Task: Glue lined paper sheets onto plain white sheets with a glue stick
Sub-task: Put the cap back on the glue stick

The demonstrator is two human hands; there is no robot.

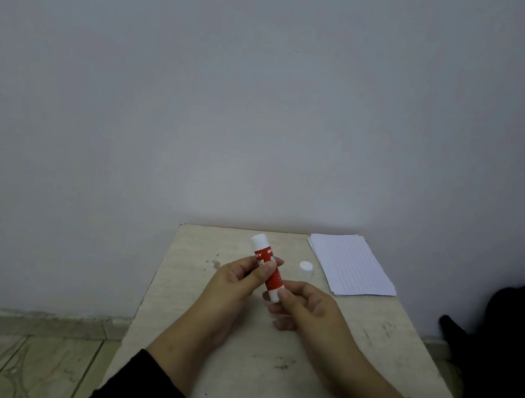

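Your left hand (237,279) grips the glue stick (268,267) mid-barrel, your right hand (307,305) pinches its base. Cap (305,270) stands right of it, lined sheets (352,266) beyond on the counter (367,355).

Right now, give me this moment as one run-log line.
left hand: grips glue stick | right hand: pinches its base | cap: off, on table | lined sheets: stacked, untouched

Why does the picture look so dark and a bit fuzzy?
Head view: dim, greyish light with soft shadows; the glue stick label is blurred, the lined paper lines look faint, and the wide lens bends the table edges.
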